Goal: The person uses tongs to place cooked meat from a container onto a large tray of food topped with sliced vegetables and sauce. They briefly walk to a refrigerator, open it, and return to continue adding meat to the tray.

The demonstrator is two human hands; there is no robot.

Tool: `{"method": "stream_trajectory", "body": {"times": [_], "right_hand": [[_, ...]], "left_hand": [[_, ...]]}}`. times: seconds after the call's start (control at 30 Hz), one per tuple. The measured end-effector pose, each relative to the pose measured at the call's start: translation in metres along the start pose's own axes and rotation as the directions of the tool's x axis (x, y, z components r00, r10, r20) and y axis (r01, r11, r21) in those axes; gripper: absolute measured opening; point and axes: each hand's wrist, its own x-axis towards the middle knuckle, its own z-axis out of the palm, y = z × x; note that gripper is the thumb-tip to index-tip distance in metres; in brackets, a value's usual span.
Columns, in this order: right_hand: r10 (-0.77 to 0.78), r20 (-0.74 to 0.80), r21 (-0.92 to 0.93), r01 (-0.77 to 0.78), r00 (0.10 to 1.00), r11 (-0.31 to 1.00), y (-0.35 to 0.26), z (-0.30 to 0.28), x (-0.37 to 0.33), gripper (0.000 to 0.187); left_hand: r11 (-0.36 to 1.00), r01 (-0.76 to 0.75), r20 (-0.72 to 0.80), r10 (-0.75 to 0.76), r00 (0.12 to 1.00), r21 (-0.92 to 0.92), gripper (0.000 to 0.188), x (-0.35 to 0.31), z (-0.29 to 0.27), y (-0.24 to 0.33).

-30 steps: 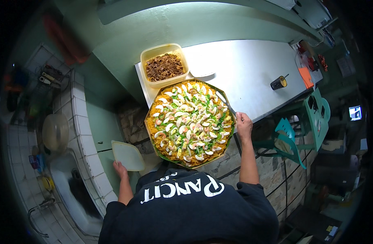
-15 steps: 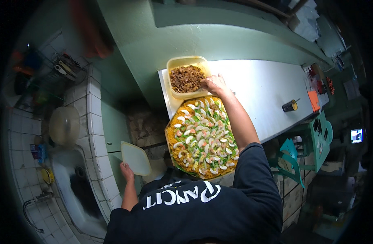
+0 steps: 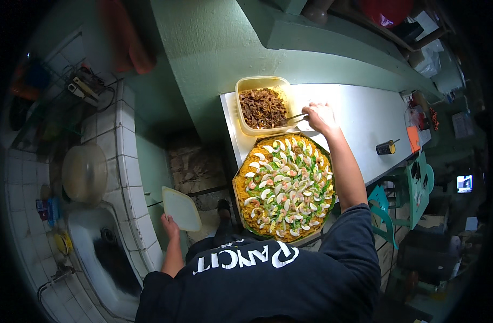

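Note:
My right hand (image 3: 320, 116) is closed around a thin metal utensil (image 3: 296, 118), which slants down into a square cream plastic container (image 3: 262, 81) of dark brown chopped food (image 3: 261, 106). The utensil's tip is hard to make out among the pieces. Low at my left side, my left hand (image 3: 170, 226) grips the edge of a pale plastic lid (image 3: 182, 210). In front of me lies a large octagonal tray (image 3: 235, 185) of orange-yellow noodles (image 3: 247, 212), topped with egg wedges, shrimp and chopped greens. It sits directly in front of the container.
The white table (image 3: 359, 116) runs along a green wall to the right, with a black cup (image 3: 386, 147) on it. Teal chairs (image 3: 383, 215) stand beyond it. At left are a tiled counter (image 3: 129, 161), a sink (image 3: 104, 253) and a plastic tub (image 3: 84, 171).
My right hand has drawn back a little to the right of the container's rim, and the metal utensil now shows. My left hand still has the lid. The whole view has shifted slightly.

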Motion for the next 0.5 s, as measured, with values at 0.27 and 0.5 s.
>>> {"method": "stream_trajectory", "body": {"times": [0.27,0.5], "right_hand": [[0.332,-0.146,0.200,-0.301,0.932,0.933,-0.015,0.015,-0.027,0.027],[0.332,-0.121,0.247,-0.295,0.936,0.923,-0.049,0.019,-0.011,0.028]], "left_hand": [[0.994,0.106,0.048,-0.106,0.993,0.004,0.031,0.028,0.011,-0.010],[0.999,-0.037,0.038,0.036,0.999,0.023,0.030,0.030,0.011,-0.007]]}}
